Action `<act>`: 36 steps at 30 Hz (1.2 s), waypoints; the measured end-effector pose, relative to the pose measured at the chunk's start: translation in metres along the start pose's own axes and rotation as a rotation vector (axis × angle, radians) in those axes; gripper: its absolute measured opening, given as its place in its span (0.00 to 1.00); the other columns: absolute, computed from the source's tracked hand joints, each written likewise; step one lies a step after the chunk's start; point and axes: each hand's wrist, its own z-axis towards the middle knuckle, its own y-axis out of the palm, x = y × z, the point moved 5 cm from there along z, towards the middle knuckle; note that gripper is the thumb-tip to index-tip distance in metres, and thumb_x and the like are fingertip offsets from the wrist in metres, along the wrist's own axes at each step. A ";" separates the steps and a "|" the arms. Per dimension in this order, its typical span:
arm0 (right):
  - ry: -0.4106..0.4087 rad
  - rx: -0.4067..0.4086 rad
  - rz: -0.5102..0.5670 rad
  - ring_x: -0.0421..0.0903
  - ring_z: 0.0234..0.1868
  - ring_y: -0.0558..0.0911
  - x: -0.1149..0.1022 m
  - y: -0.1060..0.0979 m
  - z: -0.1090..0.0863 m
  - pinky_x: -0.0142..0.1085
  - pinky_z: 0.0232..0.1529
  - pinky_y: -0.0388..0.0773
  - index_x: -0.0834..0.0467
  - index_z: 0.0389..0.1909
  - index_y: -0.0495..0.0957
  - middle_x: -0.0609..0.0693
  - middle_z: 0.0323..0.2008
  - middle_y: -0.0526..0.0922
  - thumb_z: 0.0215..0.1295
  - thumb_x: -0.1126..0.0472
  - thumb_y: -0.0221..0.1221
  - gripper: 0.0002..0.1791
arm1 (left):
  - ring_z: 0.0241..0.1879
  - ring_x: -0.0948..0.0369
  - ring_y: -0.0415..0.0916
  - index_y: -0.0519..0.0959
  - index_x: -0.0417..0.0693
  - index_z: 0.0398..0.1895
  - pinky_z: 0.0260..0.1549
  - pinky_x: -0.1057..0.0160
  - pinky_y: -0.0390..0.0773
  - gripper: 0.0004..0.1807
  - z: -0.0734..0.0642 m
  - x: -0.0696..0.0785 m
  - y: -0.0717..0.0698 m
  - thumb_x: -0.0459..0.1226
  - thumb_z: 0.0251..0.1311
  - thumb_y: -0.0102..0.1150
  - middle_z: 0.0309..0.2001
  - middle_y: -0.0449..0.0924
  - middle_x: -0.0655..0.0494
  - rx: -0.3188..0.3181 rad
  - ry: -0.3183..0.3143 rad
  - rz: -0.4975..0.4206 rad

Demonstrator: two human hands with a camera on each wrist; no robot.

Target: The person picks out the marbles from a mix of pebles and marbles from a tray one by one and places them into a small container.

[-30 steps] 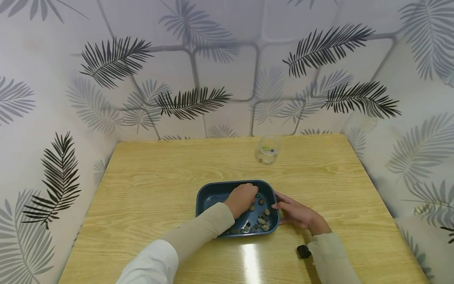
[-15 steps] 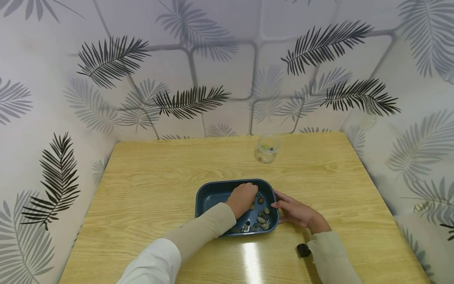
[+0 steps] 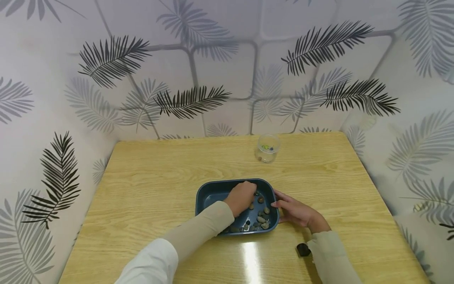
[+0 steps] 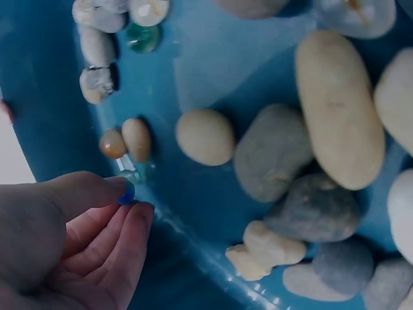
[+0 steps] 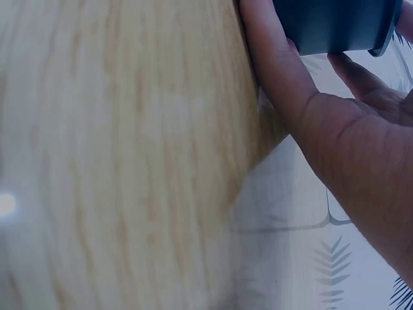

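Observation:
A dark blue tray [image 3: 213, 185] stands on the wooden table with stones and marbles inside. My left hand [image 3: 241, 196] reaches into it; in the left wrist view the thumb and fingertips of the left hand [image 4: 97, 226] pinch a small blue marble [image 4: 126, 194] close to the tray's wall. Near those fingertips lie an orange-brown marble [image 4: 113, 144] and a small tan pebble [image 4: 137, 139]. With my right hand [image 3: 298, 213] I grip the tray's right end, thumb at the rim and fingers along the outer wall. In the right wrist view the tray's outside [image 5: 335, 26] shows between thumb and fingers.
Behind the tray stands a clear round container [image 3: 267, 149] with a few coloured marbles in it. A small black object [image 3: 303, 249] lies beside the right sleeve. Larger stones [image 4: 339, 110] crowd one part of the tray. A leaf-patterned wall covering [image 3: 227, 79] borders the table.
My left hand has shifted very slightly to the left inside the tray. The right hand stays at the tray's right end.

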 end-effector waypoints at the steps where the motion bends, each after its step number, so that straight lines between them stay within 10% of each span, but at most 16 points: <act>1: -0.001 -0.002 0.002 0.55 0.60 0.56 0.000 0.000 0.000 0.55 0.44 0.70 0.45 0.68 0.42 0.52 0.67 0.42 0.66 0.60 0.46 0.34 | 0.23 0.66 0.70 0.76 0.47 0.29 0.19 0.68 0.70 0.03 -0.001 0.000 -0.001 0.33 0.58 0.53 0.26 0.73 0.58 -0.007 -0.001 -0.028; 19: -0.005 -0.017 0.003 0.56 0.58 0.61 -0.001 0.000 -0.001 0.54 0.44 0.70 0.45 0.68 0.42 0.55 0.66 0.44 0.65 0.61 0.46 0.34 | 0.28 0.66 0.67 0.76 0.45 0.39 0.26 0.70 0.69 0.08 -0.005 -0.002 -0.023 0.35 0.55 0.55 0.29 0.71 0.62 -0.052 0.016 -0.264; 36: -0.013 -0.024 -0.010 0.56 0.59 0.58 -0.002 0.003 0.000 0.54 0.44 0.70 0.45 0.68 0.42 0.54 0.67 0.41 0.66 0.60 0.45 0.33 | 0.32 0.68 0.69 0.77 0.44 0.41 0.33 0.73 0.71 0.09 -0.007 0.001 -0.054 0.36 0.57 0.54 0.35 0.73 0.60 0.105 0.073 -0.354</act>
